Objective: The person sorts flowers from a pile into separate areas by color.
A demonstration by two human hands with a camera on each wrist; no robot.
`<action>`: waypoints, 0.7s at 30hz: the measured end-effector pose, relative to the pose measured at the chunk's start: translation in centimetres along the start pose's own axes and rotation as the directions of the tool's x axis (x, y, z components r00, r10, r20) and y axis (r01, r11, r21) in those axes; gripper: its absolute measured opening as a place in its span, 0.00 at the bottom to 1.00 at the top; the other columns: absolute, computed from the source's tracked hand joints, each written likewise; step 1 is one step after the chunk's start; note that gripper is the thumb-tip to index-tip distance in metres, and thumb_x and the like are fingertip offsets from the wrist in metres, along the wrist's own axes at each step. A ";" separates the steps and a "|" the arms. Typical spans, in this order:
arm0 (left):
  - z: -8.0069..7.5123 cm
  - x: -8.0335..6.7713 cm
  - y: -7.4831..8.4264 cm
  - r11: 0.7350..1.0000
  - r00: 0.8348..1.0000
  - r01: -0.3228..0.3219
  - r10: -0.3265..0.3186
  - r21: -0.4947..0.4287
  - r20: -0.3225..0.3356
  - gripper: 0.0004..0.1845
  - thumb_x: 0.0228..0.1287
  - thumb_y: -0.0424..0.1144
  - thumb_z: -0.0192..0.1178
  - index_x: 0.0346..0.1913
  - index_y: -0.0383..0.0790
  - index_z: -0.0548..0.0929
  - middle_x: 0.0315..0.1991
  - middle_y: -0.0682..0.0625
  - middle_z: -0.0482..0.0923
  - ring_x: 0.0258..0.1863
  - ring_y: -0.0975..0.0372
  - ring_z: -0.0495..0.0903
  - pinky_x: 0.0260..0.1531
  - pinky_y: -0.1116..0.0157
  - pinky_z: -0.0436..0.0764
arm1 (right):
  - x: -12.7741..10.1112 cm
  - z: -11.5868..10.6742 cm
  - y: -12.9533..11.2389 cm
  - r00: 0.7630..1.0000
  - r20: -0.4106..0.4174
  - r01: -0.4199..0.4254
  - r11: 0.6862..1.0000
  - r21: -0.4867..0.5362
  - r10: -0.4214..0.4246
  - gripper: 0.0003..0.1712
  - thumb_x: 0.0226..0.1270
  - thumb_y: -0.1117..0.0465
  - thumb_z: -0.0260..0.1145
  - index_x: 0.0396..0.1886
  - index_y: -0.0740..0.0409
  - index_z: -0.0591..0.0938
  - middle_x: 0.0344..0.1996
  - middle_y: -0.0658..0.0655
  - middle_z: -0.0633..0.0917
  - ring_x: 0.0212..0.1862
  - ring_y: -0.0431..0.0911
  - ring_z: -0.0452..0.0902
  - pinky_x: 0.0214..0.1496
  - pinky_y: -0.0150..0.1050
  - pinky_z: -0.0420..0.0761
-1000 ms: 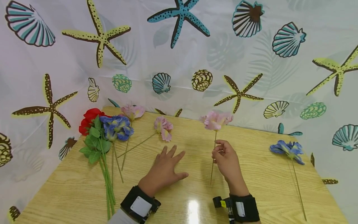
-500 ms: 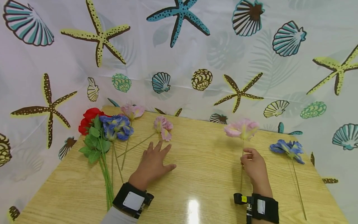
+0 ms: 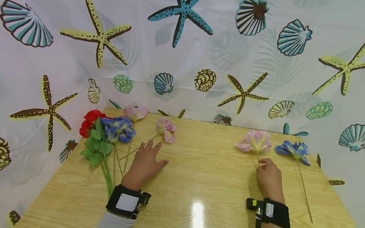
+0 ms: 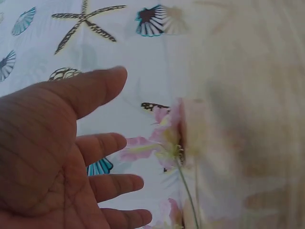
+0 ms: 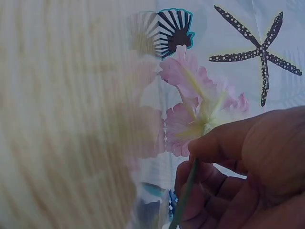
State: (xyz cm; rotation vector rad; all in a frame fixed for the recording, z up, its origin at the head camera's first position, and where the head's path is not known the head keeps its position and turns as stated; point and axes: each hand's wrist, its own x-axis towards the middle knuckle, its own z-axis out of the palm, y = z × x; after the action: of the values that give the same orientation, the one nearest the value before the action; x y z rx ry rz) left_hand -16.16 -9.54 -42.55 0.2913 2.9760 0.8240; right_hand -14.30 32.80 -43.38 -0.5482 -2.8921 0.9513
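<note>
My right hand (image 3: 269,177) pinches the thin stem of a pink flower (image 3: 255,141) between thumb and fingers, close below the bloom. The right wrist view shows the same pink flower (image 5: 205,105) with its green stem (image 5: 186,191) running down past the fingertips. To its right lies a blue flower (image 3: 295,152) on a long stem. My left hand (image 3: 144,166), fingers spread, is over the stem of another pink flower (image 3: 166,129) and holds nothing. In the left wrist view the left hand (image 4: 71,157) has its palm showing, apart from a pink flower.
Left on the wooden table (image 3: 199,164) lie a red flower (image 3: 92,120) with green leaves, a blue flower (image 3: 119,129) and a pink flower (image 3: 134,113). A white curtain (image 3: 182,57) printed with starfish and shells hangs behind the table.
My right hand has carried the pink flower right and lowered it beside the blue flower. My left hand has shifted left toward the stems, its fingers still spread.
</note>
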 end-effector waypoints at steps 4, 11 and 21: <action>-0.9 -0.2 0.2 0.999 0.999 -0.012 0.013 -0.037 0.032 0.40 0.66 0.52 0.65 0.74 0.38 0.65 0.74 0.29 0.53 0.72 0.30 0.46 0.63 0.32 0.54 | 0.0 -0.2 0.1 1.000 0.015 0.004 1.000 -0.025 -0.004 0.22 0.71 0.70 0.49 0.61 0.74 0.70 0.46 0.74 0.78 0.42 0.63 0.77 0.38 0.53 0.75; -2.6 -0.7 -0.4 0.998 0.996 0.067 -0.067 0.008 0.051 0.39 0.66 0.53 0.64 0.74 0.36 0.66 0.71 0.29 0.59 0.70 0.31 0.54 0.60 0.27 0.51 | 0.2 -0.1 0.1 1.000 -0.003 -0.005 0.998 -0.058 0.004 0.25 0.69 0.69 0.52 0.64 0.77 0.67 0.48 0.78 0.77 0.47 0.70 0.75 0.44 0.60 0.75; -4.4 -1.3 -3.1 0.981 0.971 0.194 -0.195 -0.017 -0.141 0.35 0.69 0.49 0.61 0.67 0.24 0.69 0.61 0.20 0.66 0.60 0.26 0.62 0.53 0.34 0.68 | 0.4 -0.1 -0.8 0.998 0.010 0.069 0.992 -0.103 -0.068 0.39 0.75 0.52 0.57 0.73 0.74 0.58 0.67 0.82 0.58 0.67 0.76 0.54 0.61 0.72 0.58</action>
State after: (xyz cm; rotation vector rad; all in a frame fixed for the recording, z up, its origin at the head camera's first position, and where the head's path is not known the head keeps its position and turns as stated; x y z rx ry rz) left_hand -15.83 -14.65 -40.37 -0.0629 3.0672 0.8602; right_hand -14.88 32.39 -42.92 -0.4486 -2.9583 0.7999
